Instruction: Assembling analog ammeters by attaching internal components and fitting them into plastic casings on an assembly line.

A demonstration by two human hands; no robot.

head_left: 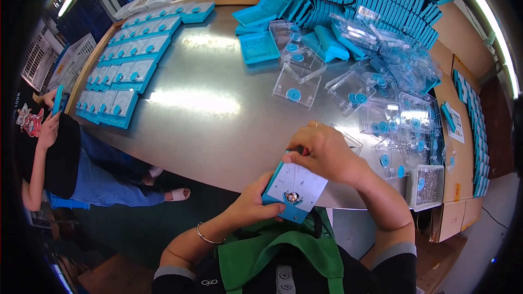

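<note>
Close to my body, beyond the table's near edge, my left hand point(248, 201) grips a blue plastic case point(295, 213) by its left side, the thumb on its lower front. A white printed panel point(311, 185) covers much of the case's face, with a shiny round metal part point(293, 197) set in a hole. My right hand point(329, 149) is closed above the top edge of the case, fingers bent down and pinched together. A small dark and red bit point(305, 151) shows between those fingers; what it belongs to is hidden.
Transparent covers with blue discs point(294, 94) lie heaped on the right of the metal table point(190, 109). Blue trays point(257, 47) stack behind them. Rows of white-faced blue cases point(114, 103) line the left. A small-parts bin point(426, 188) stands right; a person point(54, 147) stands left.
</note>
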